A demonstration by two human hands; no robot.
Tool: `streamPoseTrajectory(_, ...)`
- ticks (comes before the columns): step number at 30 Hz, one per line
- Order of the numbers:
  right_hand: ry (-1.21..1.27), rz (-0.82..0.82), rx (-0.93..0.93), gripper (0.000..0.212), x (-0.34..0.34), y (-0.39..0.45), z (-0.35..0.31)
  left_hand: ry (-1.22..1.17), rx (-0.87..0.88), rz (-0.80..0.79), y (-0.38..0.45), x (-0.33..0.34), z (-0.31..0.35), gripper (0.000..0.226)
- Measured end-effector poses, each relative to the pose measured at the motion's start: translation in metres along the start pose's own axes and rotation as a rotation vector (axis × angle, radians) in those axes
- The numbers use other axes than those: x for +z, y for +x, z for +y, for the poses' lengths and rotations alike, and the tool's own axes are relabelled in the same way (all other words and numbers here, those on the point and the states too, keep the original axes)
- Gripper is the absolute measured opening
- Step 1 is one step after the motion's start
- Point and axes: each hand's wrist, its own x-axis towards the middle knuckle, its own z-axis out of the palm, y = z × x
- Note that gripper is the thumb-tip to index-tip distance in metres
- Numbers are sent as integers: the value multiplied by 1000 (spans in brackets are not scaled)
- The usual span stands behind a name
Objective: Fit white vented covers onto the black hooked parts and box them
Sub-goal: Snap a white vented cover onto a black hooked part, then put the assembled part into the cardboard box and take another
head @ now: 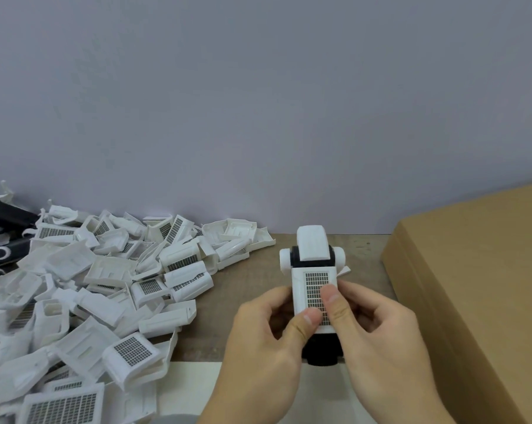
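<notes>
A small assembly workstation: a heap of white vented covers (99, 289) on a plain surface (252, 304), cardboard box (478, 286) alongside, bare wall (258, 102) behind.

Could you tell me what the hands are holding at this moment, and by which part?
Both the left hand and right hand grip one assembled part by its white vented cover, thumbs pressing on the grille.

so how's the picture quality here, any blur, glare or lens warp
Head view: soft even light, no glare, only faint shadows; both thumbs on the white vented cover look slightly motion-smeared; the wide lens bows the brown cardboard box and stretches the pile of loose white covers near the left edge.
</notes>
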Motion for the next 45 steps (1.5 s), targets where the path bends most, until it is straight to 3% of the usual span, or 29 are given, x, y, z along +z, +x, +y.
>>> streamPoseTrajectory(4,-34,83,-7,30,3,3,8,-70,-6,97,2,2,-2,23)
streamPoseTrajectory(8,-422,56,-233,31,6,-3,13,-226,-102,135,5,4,-7,25)
streamPoseTrajectory(11,-627,-8,-246,71,7,-5,13,-405,-176,91,6,4,-3,31)
streamPoseTrajectory(13,-693,22,-195,76,8,-6,10,-370,-146,109,4,5,-2,26)
streamPoseTrajectory(15,-583,96,-148,54,3,-3,11,-217,-35,164,2,5,4,9)
streamPoseTrajectory(17,-391,152,28,14,3,3,2,-90,73,231,0,5,5,9)
streamPoseTrajectory(18,-228,137,160,18,-1,6,3,-45,103,280,1,4,4,9)
streamPoseTrajectory(20,327,99,456,37,-2,2,-6,-18,110,391,3,1,1,12)
streamPoseTrajectory(22,697,126,584,46,1,3,-17,-78,69,439,5,0,0,9)
streamPoseTrajectory(24,807,65,629,53,1,1,-18,-124,27,441,5,0,1,7)
streamPoseTrajectory(26,797,25,598,51,-1,4,-13,-171,-10,461,5,-1,1,21)
streamPoseTrajectory(29,594,-7,540,50,0,6,-10,-366,-71,478,6,-9,2,28)
streamPoseTrajectory(31,254,-84,338,20,-3,5,-5,-473,-116,487,7,-21,4,30)
streamPoseTrajectory(35,-42,-222,79,42,-9,1,-7,-386,-153,460,8,-43,5,32)
streamPoseTrajectory(39,-234,-295,-139,57,-13,-1,-10,-288,-175,290,5,-48,9,46)
streamPoseTrajectory(43,-540,-336,-303,61,-13,-2,-14,-153,-219,193,4,-42,10,16)
streamPoseTrajectory(45,-612,-351,-305,61,-13,-2,-15,-98,-214,223,5,-40,10,24)
